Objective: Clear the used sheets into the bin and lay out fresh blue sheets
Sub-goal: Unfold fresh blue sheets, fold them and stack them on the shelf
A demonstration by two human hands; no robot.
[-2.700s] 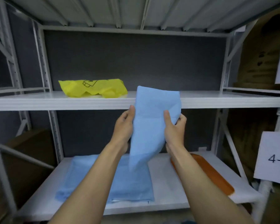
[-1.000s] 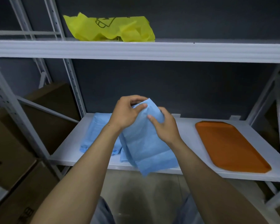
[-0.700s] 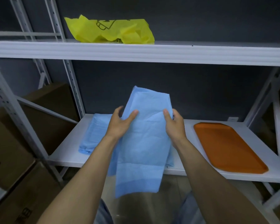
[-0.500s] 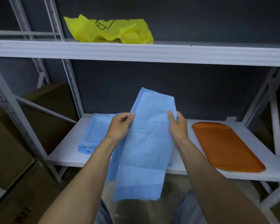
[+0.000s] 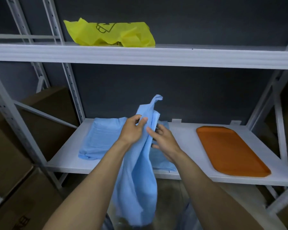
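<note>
A white metal shelving rack (image 5: 140, 58) stands against a dark grey wall, with cardboard boxes (image 5: 12, 163) stacked to its left. On the upper shelf lies a crumpled yellow bag (image 5: 110, 34) with a black printed mark. On the lower shelf (image 5: 181, 175) a stack of folded blue sheets (image 5: 103, 138) sits toward the left, and a bare orange tray (image 5: 229, 148) lies well apart from it toward the right. In front of the lower shelf the person holds one blue sheet (image 5: 136, 188) up in the air: the left hand (image 5: 133, 130) pinches its upper part between thumb and fingers, while the right hand (image 5: 163, 140) is just beside it, fingers loosely curled and touching the gathered fold, so it guides more than grips. The sheet hangs bunched and narrow below the hands, its lower end dropping past the shelf edge, with a twisted corner poking up above them. No bin is in view, and no used sheets can be told apart from fresh ones here. The step in hand looks like opening out a fresh sheet taken from the stack, ready for laying. The next move probably calls for finding two separate corners or edges, drawing the hands apart so the cloth spreads flat, then lowering it onto its surface, perhaps the tray, without letting the hanging end snag on the shelf lip.
</note>
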